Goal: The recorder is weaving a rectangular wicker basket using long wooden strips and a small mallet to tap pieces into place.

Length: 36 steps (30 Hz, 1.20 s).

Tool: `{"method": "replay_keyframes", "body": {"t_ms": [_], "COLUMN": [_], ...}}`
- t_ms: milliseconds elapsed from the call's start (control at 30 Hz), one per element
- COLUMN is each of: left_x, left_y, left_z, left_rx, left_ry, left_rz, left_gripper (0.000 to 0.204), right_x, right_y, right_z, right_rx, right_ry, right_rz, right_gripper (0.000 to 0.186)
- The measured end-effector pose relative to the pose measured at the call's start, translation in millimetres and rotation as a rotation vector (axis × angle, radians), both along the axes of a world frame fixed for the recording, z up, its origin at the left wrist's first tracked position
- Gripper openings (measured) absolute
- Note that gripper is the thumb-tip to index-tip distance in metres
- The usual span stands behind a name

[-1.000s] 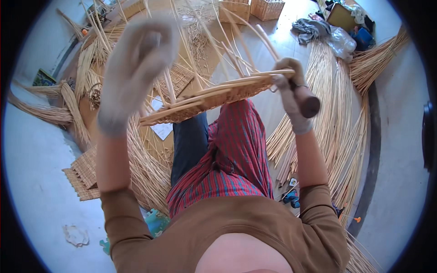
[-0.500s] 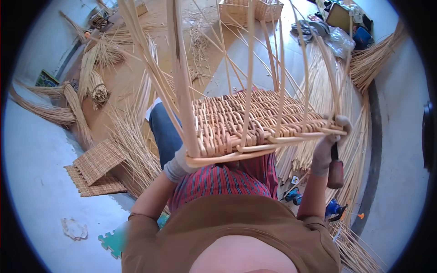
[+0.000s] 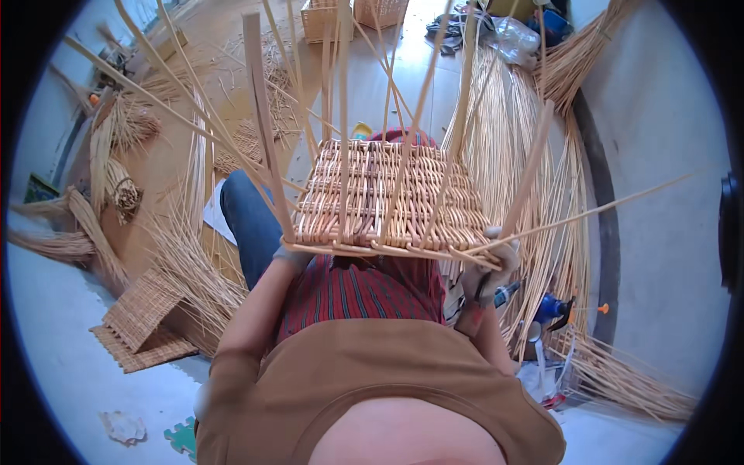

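The woven wicker panel point(image 3: 376, 198) sits at the centre of the frame, in front of the person's body and between the two gloved hands, above the red striped cloth point(image 3: 360, 298). Its near edge runs left to right, from one hand to the other, and it looks longest that way, though foreshortening makes this uncertain. Neither hand is clearly nearer: the left hand point(image 3: 291, 260) is at the near left corner, mostly hidden below it, so its finger closure cannot be told; the right hand point(image 3: 500, 267) is curled round the near right corner, gripping it. From that corner a thin rod point(image 3: 612, 204) slants toward the right of the frame, while a thick stake point(image 3: 263, 108) rises from the left side. No brand, label or writing is legible anywhere.
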<state>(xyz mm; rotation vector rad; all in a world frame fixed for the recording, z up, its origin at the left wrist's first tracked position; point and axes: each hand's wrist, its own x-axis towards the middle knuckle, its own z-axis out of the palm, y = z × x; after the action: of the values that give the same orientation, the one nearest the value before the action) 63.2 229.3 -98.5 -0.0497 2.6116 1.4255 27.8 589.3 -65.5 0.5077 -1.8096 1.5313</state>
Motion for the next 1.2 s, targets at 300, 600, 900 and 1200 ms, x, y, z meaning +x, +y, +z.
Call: {"method": "replay_keyframes", "body": {"t_ms": [300,600,900,1200], "left_x": [-49.6,30.6,152.2,81.9], "left_y": [-69.0,-201.2,-58.4,47.5], "left_z": [-93.6,88.0,123.3,20.2], "left_rx": [0.032,0.597,-0.612,1.619], "left_ry": [-0.203,0.588,0.543,0.019], "left_rz": [0.405,0.647,0.866,0.324], "left_gripper": [0.032,0.022,0.013,0.088], "right_x": [-45.5,-75.0,-59.6,-16.8], "right_y": [-10.0,-13.5,-19.7,-45.7], "right_z": [11.1,6.7,-12.4,-17.8], "right_rx": [0.07,0.015,0.035,0.322], "right_ry": [0.137,0.015,0.111,0.154], "right_rz": [0.041,0.164,0.164,0.249], "right_gripper": [0.047,0.058,0.039,0.028]}}
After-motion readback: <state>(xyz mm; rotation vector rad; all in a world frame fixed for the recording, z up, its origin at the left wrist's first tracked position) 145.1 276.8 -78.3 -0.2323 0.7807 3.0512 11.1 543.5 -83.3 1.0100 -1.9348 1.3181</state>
